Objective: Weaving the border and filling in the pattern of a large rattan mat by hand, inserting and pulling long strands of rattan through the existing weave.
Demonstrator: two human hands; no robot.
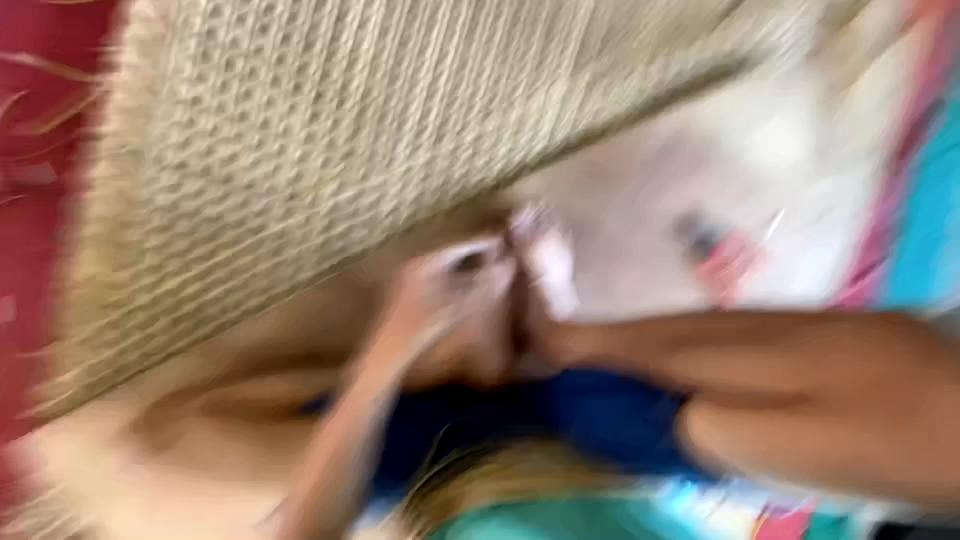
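The view is heavily blurred by motion. A large pale woven straw piece (300, 150) fills the upper left. My left hand (450, 310) comes up from the lower left and my right hand (545, 275) reaches in from the right on a bare forearm. The two hands meet just under the lower edge of the straw piece, fingers bunched close together. The blur hides whether they pinch a strand or the weave itself.
Dark blue cloth (600, 415) lies below the hands. Red fabric (40, 200) runs down the left edge. A small red and dark object (720, 260) rests on a pale surface at the right, beside pink and teal striped fabric (920, 200).
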